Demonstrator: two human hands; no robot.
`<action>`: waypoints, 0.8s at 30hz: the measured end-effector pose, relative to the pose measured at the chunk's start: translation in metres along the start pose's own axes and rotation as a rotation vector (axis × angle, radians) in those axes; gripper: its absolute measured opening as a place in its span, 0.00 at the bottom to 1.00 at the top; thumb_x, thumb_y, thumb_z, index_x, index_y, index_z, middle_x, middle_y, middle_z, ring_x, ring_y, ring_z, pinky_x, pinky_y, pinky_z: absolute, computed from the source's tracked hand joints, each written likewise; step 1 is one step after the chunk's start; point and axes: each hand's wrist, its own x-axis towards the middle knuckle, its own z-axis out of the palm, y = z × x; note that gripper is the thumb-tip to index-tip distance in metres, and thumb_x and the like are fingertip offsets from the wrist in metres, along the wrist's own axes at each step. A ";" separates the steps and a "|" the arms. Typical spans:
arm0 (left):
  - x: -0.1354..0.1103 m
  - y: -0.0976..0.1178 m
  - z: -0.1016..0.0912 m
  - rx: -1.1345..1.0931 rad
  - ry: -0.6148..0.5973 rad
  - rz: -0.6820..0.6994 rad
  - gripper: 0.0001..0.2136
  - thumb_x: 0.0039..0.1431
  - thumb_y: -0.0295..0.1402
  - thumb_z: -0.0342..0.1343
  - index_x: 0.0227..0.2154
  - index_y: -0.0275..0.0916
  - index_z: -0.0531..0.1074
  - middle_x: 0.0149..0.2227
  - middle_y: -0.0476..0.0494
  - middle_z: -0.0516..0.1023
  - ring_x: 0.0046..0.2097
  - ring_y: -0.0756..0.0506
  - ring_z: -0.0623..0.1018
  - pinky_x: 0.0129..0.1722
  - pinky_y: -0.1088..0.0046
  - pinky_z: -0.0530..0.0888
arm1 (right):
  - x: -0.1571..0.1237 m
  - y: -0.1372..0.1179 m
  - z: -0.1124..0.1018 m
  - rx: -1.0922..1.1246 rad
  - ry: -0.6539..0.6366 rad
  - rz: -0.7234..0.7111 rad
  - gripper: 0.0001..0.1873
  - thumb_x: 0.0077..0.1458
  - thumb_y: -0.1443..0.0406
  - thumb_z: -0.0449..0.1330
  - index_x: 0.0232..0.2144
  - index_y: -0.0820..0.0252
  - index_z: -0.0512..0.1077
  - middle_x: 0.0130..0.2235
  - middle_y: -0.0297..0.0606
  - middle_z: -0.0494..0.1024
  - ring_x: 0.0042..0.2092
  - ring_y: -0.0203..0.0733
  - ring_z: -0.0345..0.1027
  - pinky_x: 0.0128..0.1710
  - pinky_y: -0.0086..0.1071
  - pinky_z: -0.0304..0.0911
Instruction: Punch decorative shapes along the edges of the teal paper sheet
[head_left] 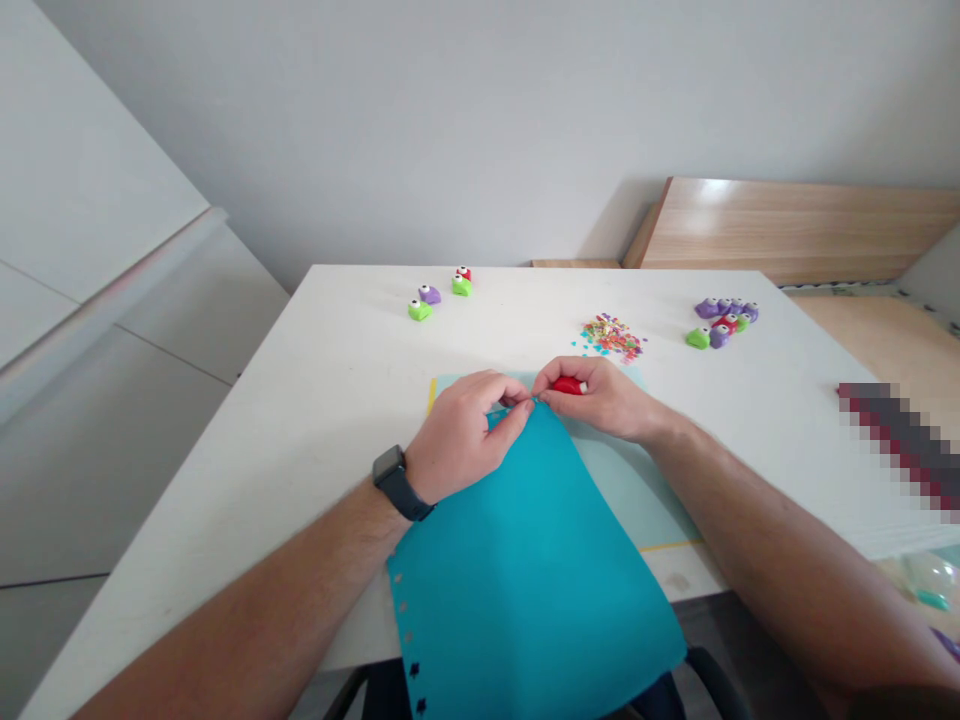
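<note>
A blue sheet of paper (525,560) hangs over the table's front edge, with small shaped holes down its left side. My left hand (476,425) pinches its far corner between thumb and fingers. Tucked inside my right hand (600,395) is a small red paper punch (568,386), partly covered by the fingers. The thumb and index fingertips of that hand meet at the same corner, close to my left fingertips. What lies exactly between the fingertips is too small to make out. Beneath the sheet lies a pale green mat (637,490) with yellow edge lines.
A heap of colourful paper confetti (613,337) sits beyond my right hand. Several eyed punches (724,325) cluster at the back right; others, including a green punch (420,310), stand at the back left. A wooden board (795,225) leans behind the white table (300,400).
</note>
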 end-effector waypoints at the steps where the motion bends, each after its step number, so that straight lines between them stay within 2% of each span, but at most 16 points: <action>1: 0.000 0.000 0.000 -0.003 0.003 0.000 0.05 0.67 0.32 0.55 0.36 0.39 0.73 0.36 0.48 0.78 0.39 0.48 0.76 0.42 0.70 0.69 | 0.000 0.000 0.000 -0.001 -0.004 -0.001 0.11 0.58 0.61 0.62 0.38 0.64 0.75 0.34 0.34 0.76 0.33 0.32 0.63 0.33 0.26 0.58; 24: 0.000 0.000 0.002 0.002 -0.031 0.032 0.06 0.66 0.31 0.54 0.33 0.38 0.72 0.34 0.47 0.75 0.37 0.48 0.73 0.40 0.69 0.68 | -0.002 -0.002 0.001 0.003 -0.070 0.061 0.07 0.54 0.65 0.62 0.35 0.64 0.73 0.26 0.28 0.66 0.27 0.29 0.53 0.25 0.25 0.48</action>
